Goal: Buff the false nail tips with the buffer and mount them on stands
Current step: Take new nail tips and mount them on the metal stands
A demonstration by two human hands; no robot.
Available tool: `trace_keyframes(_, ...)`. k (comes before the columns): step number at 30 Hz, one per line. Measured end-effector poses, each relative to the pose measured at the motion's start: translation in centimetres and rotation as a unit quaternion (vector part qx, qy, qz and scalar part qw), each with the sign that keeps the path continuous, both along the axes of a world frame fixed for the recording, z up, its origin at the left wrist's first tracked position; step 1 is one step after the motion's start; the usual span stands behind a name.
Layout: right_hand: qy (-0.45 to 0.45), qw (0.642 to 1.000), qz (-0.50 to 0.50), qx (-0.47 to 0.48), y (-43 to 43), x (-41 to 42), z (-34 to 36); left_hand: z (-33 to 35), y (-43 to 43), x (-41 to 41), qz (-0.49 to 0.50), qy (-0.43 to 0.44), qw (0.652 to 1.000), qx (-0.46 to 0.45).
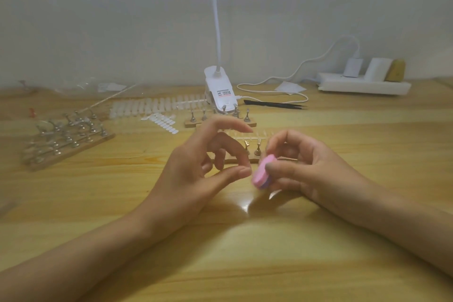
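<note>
My right hand [301, 167] grips a small pink and purple buffer [263, 174] between thumb and fingers, low over the wooden table. My left hand [201, 169] is just left of it, thumb and a curled finger pinched together on what looks like a clear false nail tip [245, 171], which is barely visible. The buffer's edge sits right beside that pinch. Behind my hands stands a wooden base with metal stands [256, 151], partly hidden by my fingers. A second stand base [193, 123] lies further back. Rows of clear nail tips [157, 105] lie beyond.
A larger wooden board crowded with several metal stands [66, 140] sits at the left. White adhesive tabs [163, 122], a white clip lamp [219, 92] with its cable, black tweezers [277, 104] and a white power strip [362, 86] line the back. Clear plastic packaging [73, 88] lies far left.
</note>
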State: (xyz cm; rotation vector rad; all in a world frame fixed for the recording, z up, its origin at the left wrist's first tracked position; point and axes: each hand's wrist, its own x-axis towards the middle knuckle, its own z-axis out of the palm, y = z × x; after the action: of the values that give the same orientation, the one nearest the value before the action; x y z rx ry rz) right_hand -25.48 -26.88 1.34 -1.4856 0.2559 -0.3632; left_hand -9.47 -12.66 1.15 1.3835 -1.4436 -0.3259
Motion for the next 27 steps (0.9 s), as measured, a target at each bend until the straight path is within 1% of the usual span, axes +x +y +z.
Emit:
trace_keyframes(2,0.021,0.998,0.039,-0.053,0.30,-0.03,0.04,-0.11,-0.04,-0.17,-0.007,0.014,1.000,-0.003)
trace_keyframes(3,0.017,0.998,0.038,-0.054,0.36,-0.02,0.01,-0.18,-0.03,-0.32,-0.013,0.005,1.000,-0.002)
trace_keyframes(5,-0.007,1.000,-0.004,-0.007,0.27,0.00,0.09,-0.22,-0.01,-0.44,-0.018,-0.007,1.000,-0.003)
trace_keyframes(6,-0.012,1.000,-0.017,0.014,0.19,0.01,0.11,-0.22,-0.03,-0.39,-0.015,0.001,1.000,-0.005)
trace_keyframes(7,-0.006,1.000,-0.015,0.011,0.18,0.03,0.07,-0.20,-0.06,-0.32,-0.010,0.013,1.000,-0.007)
trace_keyframes(8,0.009,1.000,0.002,-0.015,0.23,0.05,0.06,-0.16,-0.07,-0.28,-0.008,0.022,1.000,-0.008)
trace_keyframes(10,0.026,0.998,0.017,-0.047,0.37,0.12,0.07,-0.11,-0.09,-0.39,-0.017,0.019,1.000,-0.004)
trace_keyframes(13,0.012,0.999,-0.035,-0.007,0.22,0.02,0.13,-0.20,-0.12,-0.37,-0.016,0.012,1.000,0.002)
trace_keyframes(16,0.029,0.997,0.020,-0.063,0.56,0.01,0.03,-0.16,-0.16,-0.26,-0.012,0.028,1.000,0.001)
trace_keyframes(17,0.022,0.997,0.018,-0.065,0.63,0.04,-0.10,-0.14,-0.18,-0.31,-0.019,0.022,1.000,0.000)
trace_keyframes(20,-0.002,0.999,-0.044,-0.016,0.49,-0.02,-0.11,-0.15,-0.14,-0.49,-0.028,0.013,1.000,-0.002)
trace_keyframes(23,0.012,0.999,0.000,-0.046,0.54,-0.04,-0.18,-0.09,-0.11,-0.46,-0.025,0.017,1.000,-0.002)
trace_keyframes(27,0.011,0.998,0.030,-0.063,0.58,-0.01,-0.02,-0.06,-0.16,-0.59,-0.034,0.006,0.999,0.000)
